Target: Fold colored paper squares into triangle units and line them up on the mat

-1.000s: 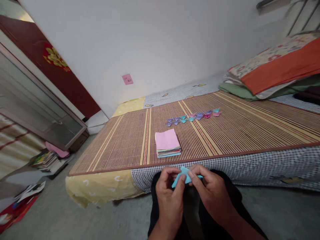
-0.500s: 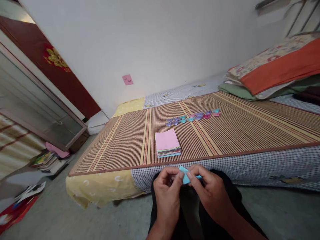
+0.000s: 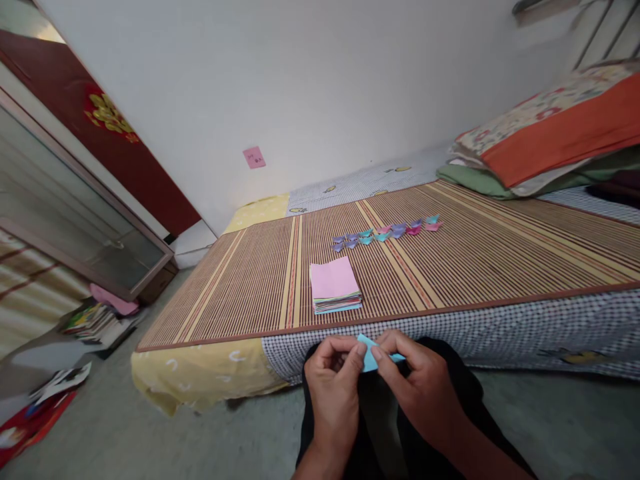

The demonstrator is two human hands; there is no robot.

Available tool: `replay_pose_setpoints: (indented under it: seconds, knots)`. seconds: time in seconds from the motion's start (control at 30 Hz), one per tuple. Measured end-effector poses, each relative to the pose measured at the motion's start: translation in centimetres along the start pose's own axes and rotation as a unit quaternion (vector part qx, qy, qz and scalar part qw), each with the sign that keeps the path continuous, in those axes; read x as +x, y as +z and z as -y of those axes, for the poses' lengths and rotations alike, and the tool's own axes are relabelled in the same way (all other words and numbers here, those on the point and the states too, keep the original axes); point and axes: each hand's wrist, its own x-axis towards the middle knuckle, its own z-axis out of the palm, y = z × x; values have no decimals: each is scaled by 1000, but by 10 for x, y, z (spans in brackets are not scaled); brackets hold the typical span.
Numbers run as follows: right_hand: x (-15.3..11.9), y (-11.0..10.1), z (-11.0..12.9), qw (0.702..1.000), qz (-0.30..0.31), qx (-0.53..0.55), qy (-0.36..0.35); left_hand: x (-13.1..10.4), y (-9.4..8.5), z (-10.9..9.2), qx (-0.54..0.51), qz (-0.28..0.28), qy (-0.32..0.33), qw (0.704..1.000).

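Past the near edge of the bed, over the lap, a folded light-blue paper (image 3: 369, 357) is pinched between the thumb and fingers of both the left hand (image 3: 336, 379) and the right hand (image 3: 417, 373). A striped mat (image 3: 240, 287) covers most of the bed, with a checked and yellow bedsheet (image 3: 197, 370) showing along its near and far sides. On the mat sit a paper stack (image 3: 334, 280), pink on top, and, farther back, two rows of small boat-shaped paper folds (image 3: 399, 231). A floral-and-orange pillow (image 3: 560, 143) lies far right. A pink note (image 3: 254, 157) marks the white wall (image 3: 325, 80); at left, a dark-red door (image 3: 60, 87) stands beyond a glass-panelled cabinet (image 3: 75, 180), and books (image 3: 90, 323) lie near the grey floor (image 3: 200, 443).
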Motion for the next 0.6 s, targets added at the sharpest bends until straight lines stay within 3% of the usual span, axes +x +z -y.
replay_pose_setpoints:
  seconds: [0.27, 0.6]
  knots:
    - [-3, 4, -2, 1000, -5, -21, -11, -2, -1, 2, 62, -10, 28, 998]
    - [0, 4, -3, 999, -21, -33, -36, -2, -2, 2, 55, 0, 17, 998]
